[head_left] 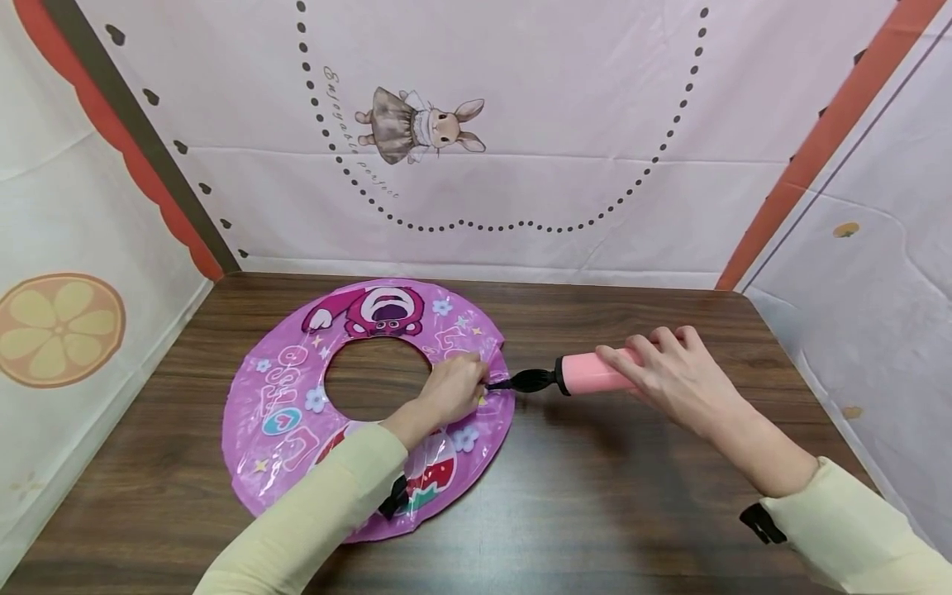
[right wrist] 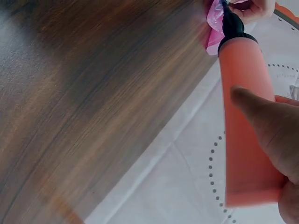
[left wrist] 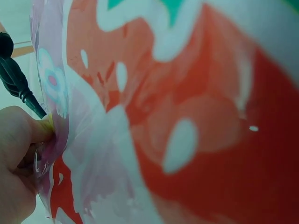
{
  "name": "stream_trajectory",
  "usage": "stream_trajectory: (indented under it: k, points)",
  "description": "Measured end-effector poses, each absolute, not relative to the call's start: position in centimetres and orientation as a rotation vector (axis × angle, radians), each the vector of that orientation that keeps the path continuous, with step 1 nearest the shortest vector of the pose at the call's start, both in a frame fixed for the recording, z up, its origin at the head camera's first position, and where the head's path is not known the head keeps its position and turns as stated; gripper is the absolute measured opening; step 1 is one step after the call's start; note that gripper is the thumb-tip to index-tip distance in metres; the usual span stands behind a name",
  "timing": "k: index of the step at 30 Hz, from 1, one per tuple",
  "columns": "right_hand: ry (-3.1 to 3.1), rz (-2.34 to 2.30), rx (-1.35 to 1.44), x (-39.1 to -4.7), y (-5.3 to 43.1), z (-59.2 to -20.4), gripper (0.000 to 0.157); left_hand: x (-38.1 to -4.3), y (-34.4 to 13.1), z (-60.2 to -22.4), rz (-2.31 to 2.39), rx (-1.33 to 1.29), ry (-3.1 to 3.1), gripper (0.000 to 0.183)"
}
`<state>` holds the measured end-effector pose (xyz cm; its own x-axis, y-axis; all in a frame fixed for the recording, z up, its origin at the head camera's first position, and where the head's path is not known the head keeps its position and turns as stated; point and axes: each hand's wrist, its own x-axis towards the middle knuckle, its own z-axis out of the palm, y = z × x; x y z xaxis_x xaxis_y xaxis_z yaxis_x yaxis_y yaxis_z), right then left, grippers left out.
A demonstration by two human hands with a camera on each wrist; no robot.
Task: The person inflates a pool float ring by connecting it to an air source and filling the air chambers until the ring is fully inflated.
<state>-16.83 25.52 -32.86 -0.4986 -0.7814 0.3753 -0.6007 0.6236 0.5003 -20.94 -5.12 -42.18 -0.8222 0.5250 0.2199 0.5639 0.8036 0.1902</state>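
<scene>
A purple swim ring [head_left: 245,413] printed with a pink bear, flowers and strawberries lies on the wooden table, partly puffed and wrinkled. My left hand [head_left: 455,387] pinches its plastic on the right side, where the black nozzle [head_left: 530,381] of a hand pump meets the ring. In the left wrist view, thumb and fingers [left wrist: 18,135] squeeze the film around the nozzle's tip, which they hide. My right hand [head_left: 680,376] grips the pump's pink barrel [head_left: 595,373], held roughly level to the right of the ring. In the right wrist view, the thumb [right wrist: 252,105] lies along the barrel.
The brown wood table [head_left: 595,529] reaches back to a printed cloth [head_left: 565,107] with a rabbit picture, and cloths hang at both sides too. My left forearm [head_left: 320,504] crosses over the ring's near part. A black strap [head_left: 762,524] shows at the right sleeve.
</scene>
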Motion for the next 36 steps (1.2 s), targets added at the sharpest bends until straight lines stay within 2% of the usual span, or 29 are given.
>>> stream_trajectory:
  k: [19,36]
  points:
    - [-2.37,-0.403,1.072,-16.8,25.5,-33.1,0.072,-20.9,-5.0,-41.9,-0.368,-0.852,-2.831,0.007]
    - [-2.354,-0.385,1.053,-16.2,26.5,-34.3,0.075,-21.3,-5.7,-41.4,-0.31,-0.942,-2.897,0.018]
